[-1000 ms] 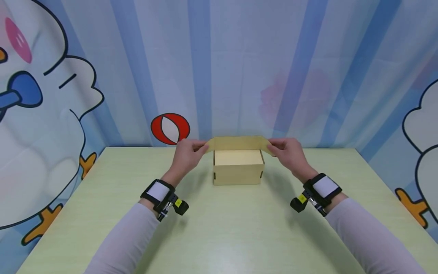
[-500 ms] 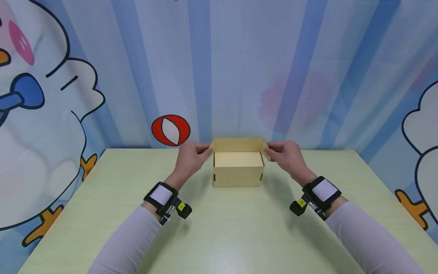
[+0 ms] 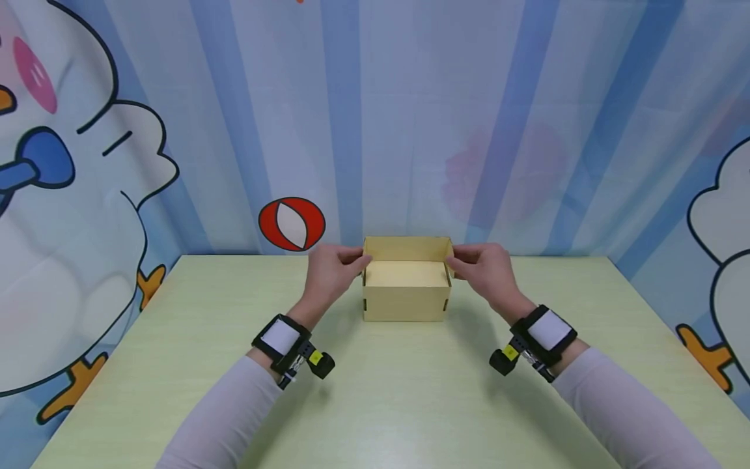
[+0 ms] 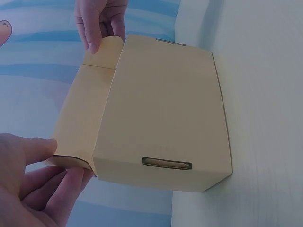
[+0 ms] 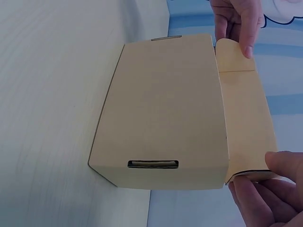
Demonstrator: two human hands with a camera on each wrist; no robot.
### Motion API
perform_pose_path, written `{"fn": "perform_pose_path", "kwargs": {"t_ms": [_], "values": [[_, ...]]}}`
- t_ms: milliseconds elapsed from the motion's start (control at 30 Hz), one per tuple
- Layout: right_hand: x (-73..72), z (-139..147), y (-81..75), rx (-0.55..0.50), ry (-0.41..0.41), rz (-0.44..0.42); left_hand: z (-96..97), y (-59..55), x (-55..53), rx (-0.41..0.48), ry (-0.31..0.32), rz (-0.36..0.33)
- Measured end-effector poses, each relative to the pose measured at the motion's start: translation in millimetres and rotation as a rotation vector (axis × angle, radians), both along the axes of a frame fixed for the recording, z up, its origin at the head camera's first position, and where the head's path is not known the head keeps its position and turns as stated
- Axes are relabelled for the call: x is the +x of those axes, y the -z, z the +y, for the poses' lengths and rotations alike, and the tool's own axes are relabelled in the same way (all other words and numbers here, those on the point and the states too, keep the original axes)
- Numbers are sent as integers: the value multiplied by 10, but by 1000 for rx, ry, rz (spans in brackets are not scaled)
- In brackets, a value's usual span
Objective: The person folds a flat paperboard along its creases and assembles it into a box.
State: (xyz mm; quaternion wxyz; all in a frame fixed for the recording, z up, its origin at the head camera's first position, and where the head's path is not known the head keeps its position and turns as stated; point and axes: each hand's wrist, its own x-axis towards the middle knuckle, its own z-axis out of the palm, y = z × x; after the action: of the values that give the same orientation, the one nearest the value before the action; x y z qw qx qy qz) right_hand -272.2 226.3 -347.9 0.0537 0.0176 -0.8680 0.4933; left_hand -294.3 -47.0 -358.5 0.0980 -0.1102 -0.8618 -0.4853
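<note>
A small tan cardboard box (image 3: 404, 304) stands on the table near its far edge, with a flap (image 3: 407, 248) standing up along the back of its top. The flap has a folded tab at each end. My left hand (image 3: 332, 272) pinches the left tab between thumb and fingers, seen close in the left wrist view with the tab edge (image 4: 72, 161) between them. On the other side my right hand (image 3: 486, 268) pinches the right tab (image 5: 253, 176). Both tabs are bent down toward the box sides. A slot (image 5: 153, 164) shows near a lower corner on each side.
The pale wooden table (image 3: 387, 404) extends toward me and to both sides of the box. Behind it hangs a blue striped curtain (image 3: 387, 130) with cartoon prints, close to the table's far edge.
Both hands have moved inward toward the box. The flap's end tabs, spread outward before, are now folded in at its sides.
</note>
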Motion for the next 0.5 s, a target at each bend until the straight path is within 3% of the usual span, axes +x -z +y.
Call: {"fn": "perform_pose_path", "kwargs": {"t_ms": [267,500], "values": [[19,-40,-11,-31,12,21,41,-36,36,66,-32,-62],[28,-25,-18,-6,8,23,46,-37,50,102,-26,-60]]}}
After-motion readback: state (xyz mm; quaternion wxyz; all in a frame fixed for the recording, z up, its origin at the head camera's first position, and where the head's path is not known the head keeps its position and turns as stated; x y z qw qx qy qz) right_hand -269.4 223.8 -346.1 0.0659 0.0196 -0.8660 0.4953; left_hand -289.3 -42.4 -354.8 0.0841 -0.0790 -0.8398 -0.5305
